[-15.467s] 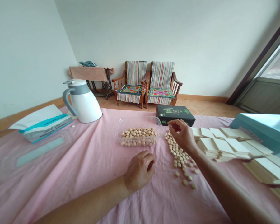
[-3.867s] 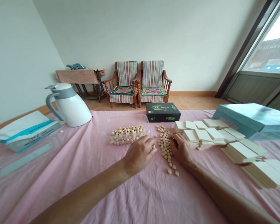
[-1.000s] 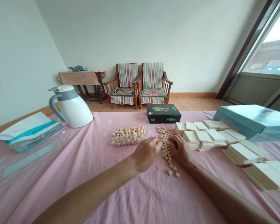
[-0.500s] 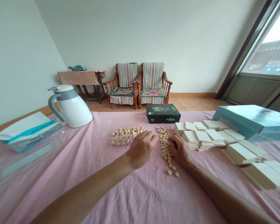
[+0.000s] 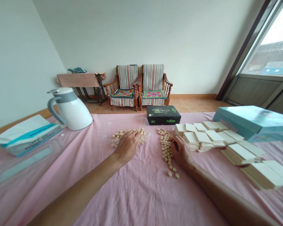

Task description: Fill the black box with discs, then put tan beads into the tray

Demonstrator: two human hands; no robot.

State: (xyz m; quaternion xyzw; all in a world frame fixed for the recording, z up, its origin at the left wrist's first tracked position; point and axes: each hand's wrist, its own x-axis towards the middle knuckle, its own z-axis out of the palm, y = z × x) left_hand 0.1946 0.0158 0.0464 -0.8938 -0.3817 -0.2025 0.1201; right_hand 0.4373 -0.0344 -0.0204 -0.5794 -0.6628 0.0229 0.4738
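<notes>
Small round wooden beads [image 5: 119,135] lie in a clear plastic tray [image 5: 106,131], left of centre. My left hand [image 5: 128,145] is over the tray's right half, its fingers bent down among the beads and mostly hidden. A second, elongated group of loose beads [image 5: 165,146] rests directly on the pink cloth. Beside that group's right edge is my right hand [image 5: 181,150], with curled fingers; whether anything is between them cannot be seen. Stacks of pale wooden blocks [image 5: 191,137] stand just to its right.
Behind the beads sits a black box [image 5: 163,115]. A white and grey jug [image 5: 73,110], a paper packet [image 5: 30,135] and a clear lid [image 5: 25,163] are at the left. A light blue box [image 5: 254,122] is at the far right.
My left hand has moved left, from the gap between the two bead groups to over the tray. My right hand has stayed beside the loose beads.
</notes>
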